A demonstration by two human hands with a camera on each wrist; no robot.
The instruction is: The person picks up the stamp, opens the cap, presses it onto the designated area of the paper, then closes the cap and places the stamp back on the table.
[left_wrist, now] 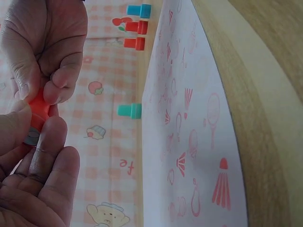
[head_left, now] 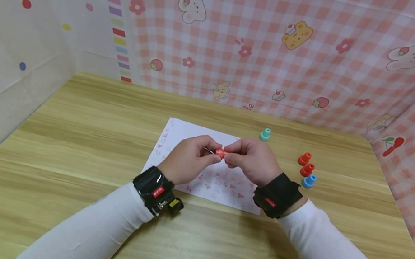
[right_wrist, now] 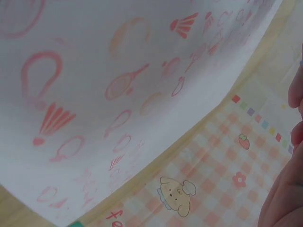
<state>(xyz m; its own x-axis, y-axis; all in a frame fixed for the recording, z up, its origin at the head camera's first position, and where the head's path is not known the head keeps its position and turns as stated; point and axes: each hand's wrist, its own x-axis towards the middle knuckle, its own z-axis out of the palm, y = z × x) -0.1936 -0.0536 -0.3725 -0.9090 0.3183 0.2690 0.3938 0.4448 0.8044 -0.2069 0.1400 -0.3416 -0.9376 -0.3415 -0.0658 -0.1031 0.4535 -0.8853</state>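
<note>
Over the paper, both hands meet on one small red stamp (head_left: pixel 221 153). My left hand (head_left: pixel 187 157) pinches its wide end between thumb and fingers; my right hand (head_left: pixel 256 161) pinches the opposite end. In the left wrist view the stamp (left_wrist: pixel 40 107) shows a greyish band near the left fingers, and the fingers cover much of it. Beneath lies a white sheet of paper (head_left: pixel 182 131) bearing red and pink prints of rackets, shuttlecocks and other shapes. At the right wrist view's edge, only part of a hand (right_wrist: pixel 284 189) appears.
Right of the paper stand two red stamps (head_left: pixel 304 158) and a blue stamp (head_left: pixel 309 181) in a short row. A teal stamp (head_left: pixel 265 134) is just beyond the sheet's far edge. Printed cloth (head_left: pixel 264 33) walls the wooden table (head_left: pixel 78 135) at the back and sides.
</note>
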